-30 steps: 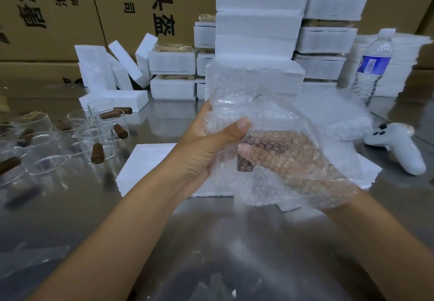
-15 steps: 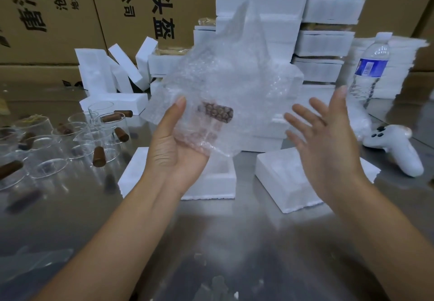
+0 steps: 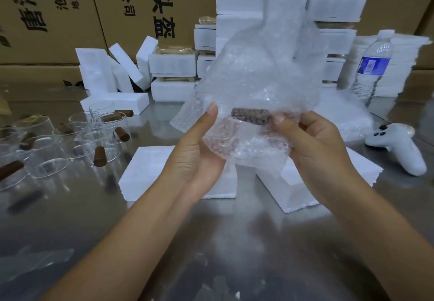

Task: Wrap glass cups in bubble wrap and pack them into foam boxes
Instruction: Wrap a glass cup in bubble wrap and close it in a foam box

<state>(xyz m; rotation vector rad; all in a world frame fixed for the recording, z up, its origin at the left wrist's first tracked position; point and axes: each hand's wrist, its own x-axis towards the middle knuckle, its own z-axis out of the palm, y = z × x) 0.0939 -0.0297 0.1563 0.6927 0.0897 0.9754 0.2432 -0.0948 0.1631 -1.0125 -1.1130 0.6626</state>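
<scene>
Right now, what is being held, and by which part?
A cup covered in bubble wrap. The left hand cradles its left side; the right hand grips its right side, thumb by the brown handle.

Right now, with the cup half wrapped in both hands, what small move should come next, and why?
Probably fold the loose bubble wrap down over the cup. The left hand and right hand grip the bundle from both sides, but the upper sheet stands open above it.

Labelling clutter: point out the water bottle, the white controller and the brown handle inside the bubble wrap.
water bottle [image 3: 373, 66], head view, blue label.
white controller [image 3: 397, 149], head view, middle of body.
brown handle [image 3: 250, 116], head view, its middle stretch.
</scene>
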